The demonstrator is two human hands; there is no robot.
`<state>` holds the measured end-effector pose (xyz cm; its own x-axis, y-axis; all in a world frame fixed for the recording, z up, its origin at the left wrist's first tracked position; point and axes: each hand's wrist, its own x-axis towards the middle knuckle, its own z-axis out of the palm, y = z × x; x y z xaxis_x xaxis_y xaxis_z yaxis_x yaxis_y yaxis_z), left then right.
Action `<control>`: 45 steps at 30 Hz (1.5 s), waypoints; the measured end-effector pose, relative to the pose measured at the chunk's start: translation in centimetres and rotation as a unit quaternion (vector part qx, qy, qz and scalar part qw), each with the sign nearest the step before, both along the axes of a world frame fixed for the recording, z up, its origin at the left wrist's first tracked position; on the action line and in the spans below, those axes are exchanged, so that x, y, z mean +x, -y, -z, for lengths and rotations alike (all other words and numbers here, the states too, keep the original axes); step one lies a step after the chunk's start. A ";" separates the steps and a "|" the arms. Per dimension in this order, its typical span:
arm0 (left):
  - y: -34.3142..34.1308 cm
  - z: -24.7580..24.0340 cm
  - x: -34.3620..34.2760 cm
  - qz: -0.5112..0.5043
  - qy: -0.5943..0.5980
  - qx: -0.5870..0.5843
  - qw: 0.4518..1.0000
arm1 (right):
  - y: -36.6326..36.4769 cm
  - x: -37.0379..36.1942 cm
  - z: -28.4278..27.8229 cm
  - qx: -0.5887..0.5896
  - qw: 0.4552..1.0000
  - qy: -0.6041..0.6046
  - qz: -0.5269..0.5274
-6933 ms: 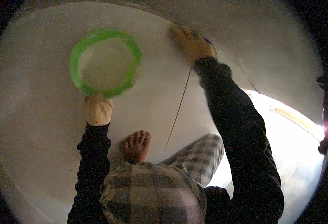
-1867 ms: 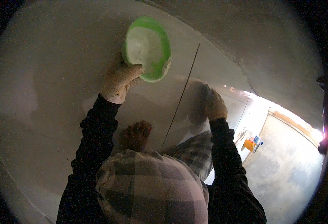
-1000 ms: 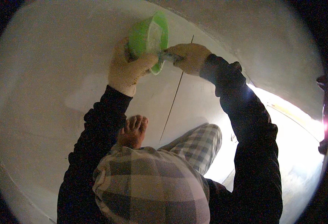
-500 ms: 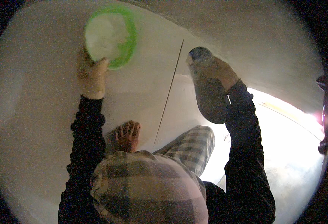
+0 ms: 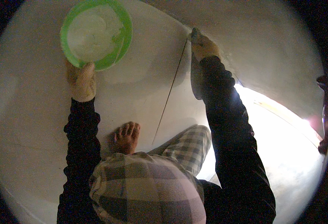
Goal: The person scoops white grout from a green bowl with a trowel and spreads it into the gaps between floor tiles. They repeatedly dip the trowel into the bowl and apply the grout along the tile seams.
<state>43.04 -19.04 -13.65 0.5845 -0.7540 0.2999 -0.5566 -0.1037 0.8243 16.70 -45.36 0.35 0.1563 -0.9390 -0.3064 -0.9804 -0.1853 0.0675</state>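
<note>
1. The left hand is closed round the near rim of 1 green bowl; its thumb lies at the rim, and the other fingers are partly hidden, seemingly tucked below; the bowl sits just beyond these fingertips, its mouth facing the camera.
2. That hold probably serves to keep the bowl level, so that the pale, soft-looking contents stay in; a smeared green band of inner wall shows on the side toward the right-hand fingers.
3. The right hand is wrapped narrowly about 1 dark flat tool; its fingertips are too dim to separate; the rounded blade runs from the fingers back toward the wearer, beside the sleeve.
4. The tool appears nearly edge-on, likely because the wrist is turned; I cannot tell whether its edge touches the pale surface.
5. The 2 hands are well apart, perhaps to leave the tool room beside the bowl; 1 thin dark line runs between them, its far end just left of the right fingers.
6. Nearer the wearer than both sets of fingers are 1 bare foot and a checked trouser leg; beyond the right fingers rises a grey surface.
</note>
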 end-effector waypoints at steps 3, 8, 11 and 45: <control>0.3 0.2 -0.4 0.037 0.132 -0.080 0.987 | -2.0 1.1 1.4 -0.001 0.999 -0.037 -0.013; -0.9 0.8 -1.0 0.026 -0.183 -0.112 0.976 | -7.8 0.3 3.6 -0.010 0.995 -0.039 -0.086; -1.5 1.5 -0.8 0.035 0.080 -0.066 0.994 | -6.8 -2.3 1.1 0.057 0.959 -0.143 -0.237; -0.3 1.6 -0.1 -0.003 -0.146 -0.093 0.985 | 1.7 -1.2 -0.4 0.099 0.905 -0.101 -0.401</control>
